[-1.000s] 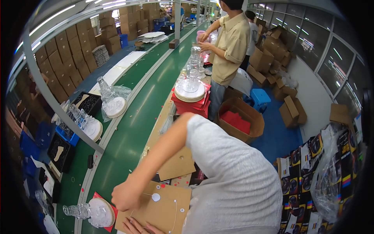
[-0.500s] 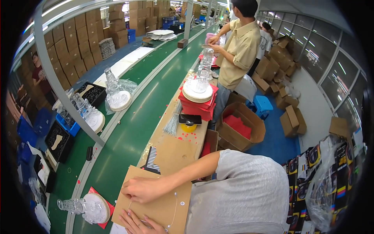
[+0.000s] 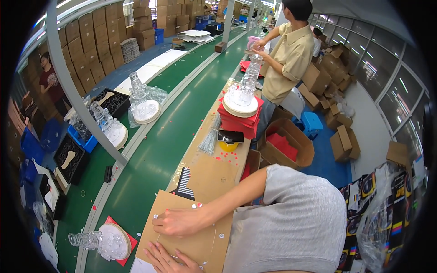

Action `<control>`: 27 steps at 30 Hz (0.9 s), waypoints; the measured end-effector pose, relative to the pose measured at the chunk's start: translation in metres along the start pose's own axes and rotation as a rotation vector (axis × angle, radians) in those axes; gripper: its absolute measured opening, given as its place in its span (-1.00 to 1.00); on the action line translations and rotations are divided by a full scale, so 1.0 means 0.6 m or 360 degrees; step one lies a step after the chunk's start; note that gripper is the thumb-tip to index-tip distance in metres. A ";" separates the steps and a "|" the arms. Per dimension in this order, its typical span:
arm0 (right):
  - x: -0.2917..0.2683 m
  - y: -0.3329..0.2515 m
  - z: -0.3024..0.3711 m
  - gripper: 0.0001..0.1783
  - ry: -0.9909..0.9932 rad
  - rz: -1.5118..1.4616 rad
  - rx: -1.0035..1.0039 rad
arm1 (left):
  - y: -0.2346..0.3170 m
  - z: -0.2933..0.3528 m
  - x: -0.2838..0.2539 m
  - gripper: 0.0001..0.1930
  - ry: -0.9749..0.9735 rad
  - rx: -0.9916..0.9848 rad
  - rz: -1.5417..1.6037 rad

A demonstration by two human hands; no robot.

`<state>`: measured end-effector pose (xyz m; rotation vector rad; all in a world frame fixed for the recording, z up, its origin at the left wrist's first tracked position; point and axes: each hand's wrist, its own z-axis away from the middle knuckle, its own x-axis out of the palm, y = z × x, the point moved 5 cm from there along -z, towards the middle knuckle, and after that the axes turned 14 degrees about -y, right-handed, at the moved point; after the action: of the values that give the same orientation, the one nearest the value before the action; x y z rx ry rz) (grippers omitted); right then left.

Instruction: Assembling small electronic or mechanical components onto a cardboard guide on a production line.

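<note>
A tan cardboard sheet point(image 3: 146, 231) lies at the work table's front, dotted with small round white buttons point(image 3: 221, 235). A thin white string point(image 3: 214, 239) runs across it between the buttons. My right hand point(image 3: 178, 223) rests on the sheet with curled fingers, pinched beside a button near the left edge. The string comes out below these fingertips; their grip is partly hidden. My left hand point(image 3: 169, 260) lies flat on the sheet's lower part, fingers spread. Left of the sheet, a clear glass-like tiered piece on a round white base point(image 3: 113, 242) lies on a red square point(image 3: 132, 241).
The green conveyor point(image 3: 150, 182) runs along the left, carrying more clear pieces point(image 3: 146, 111) and black trays point(image 3: 70, 159). Ahead stand a stack of red sheets point(image 3: 248, 125), a dark phone point(image 3: 230, 136) and wire ties point(image 3: 209, 141). A person in a beige shirt point(image 3: 291, 54) works farther off.
The view has shifted slightly, so the scene sits a little lower and to the right. My right hand's fingers are now beside a button at the sheet's left; my left hand stays flat.
</note>
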<state>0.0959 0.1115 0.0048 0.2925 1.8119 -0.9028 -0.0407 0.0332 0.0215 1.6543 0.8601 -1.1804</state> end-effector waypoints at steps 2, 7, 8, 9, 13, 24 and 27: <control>-0.007 0.011 -0.004 -0.79 -0.0090 0.0001 -0.0120 | 0.000 -0.002 0.002 -0.47 -0.0035 -0.0005 0.0025; -0.023 0.047 -0.027 -0.81 -0.0303 0.0038 -0.0664 | -0.003 -0.008 0.000 -0.46 -0.0032 0.0067 0.0197; -0.024 0.050 -0.030 -0.82 -0.0367 0.0064 -0.0807 | -0.005 -0.008 0.000 -0.46 -0.0032 0.0064 0.0199; -0.026 0.052 -0.032 -0.82 -0.0432 0.0092 -0.0951 | -0.006 -0.009 0.002 -0.45 -0.0051 0.0075 0.0207; -0.049 0.046 -0.046 -0.85 -0.0431 0.0293 -0.1261 | -0.020 -0.006 0.011 -0.38 -0.0151 0.0131 0.0271; -0.005 0.056 -0.083 -0.84 -0.0616 0.0086 -0.1335 | -0.030 -0.011 -0.007 -0.43 -0.0187 0.0005 0.0295; -0.006 0.052 -0.068 -0.83 -0.0318 -0.0235 -0.1112 | -0.031 0.007 -0.013 -0.50 -0.0142 -0.0029 -0.0055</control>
<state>0.0868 0.1621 0.0011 -0.3641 1.8540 -0.3338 -0.0610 0.0356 0.0231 1.5657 0.8437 -1.2572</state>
